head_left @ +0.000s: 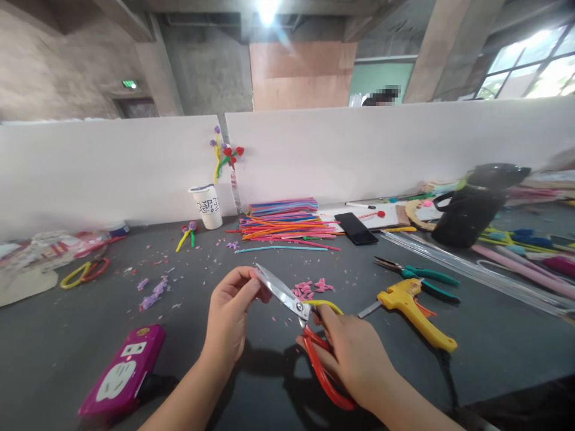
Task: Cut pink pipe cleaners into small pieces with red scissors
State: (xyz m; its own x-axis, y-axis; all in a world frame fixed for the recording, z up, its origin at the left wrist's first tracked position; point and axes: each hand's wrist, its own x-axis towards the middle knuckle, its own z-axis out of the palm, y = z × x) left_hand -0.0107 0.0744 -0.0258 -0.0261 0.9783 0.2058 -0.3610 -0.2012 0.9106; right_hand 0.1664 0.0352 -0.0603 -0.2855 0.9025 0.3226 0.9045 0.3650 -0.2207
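My right hand [359, 353] grips a pair of scissors [279, 291] with one red and one yellow handle loop. Their metal blades point up and left, and the tips reach the fingers of my left hand [230, 317]. My left thumb and fingers are pinched together there; whatever they hold is too small or hidden to make out. Just beyond the blades lies a small heap of pink clippings [305, 290]. Purple fuzzy clippings [156, 292] are scattered to the left of my left hand.
A yellow glue gun [417, 314] and green-handled pliers [431, 280] lie at right. Behind are pipe cleaners [283, 224], a phone [356, 228], a white cup [207, 208] and a black jug [474, 206]. A purple power strip [126, 371] and second scissors [85, 273] are left.
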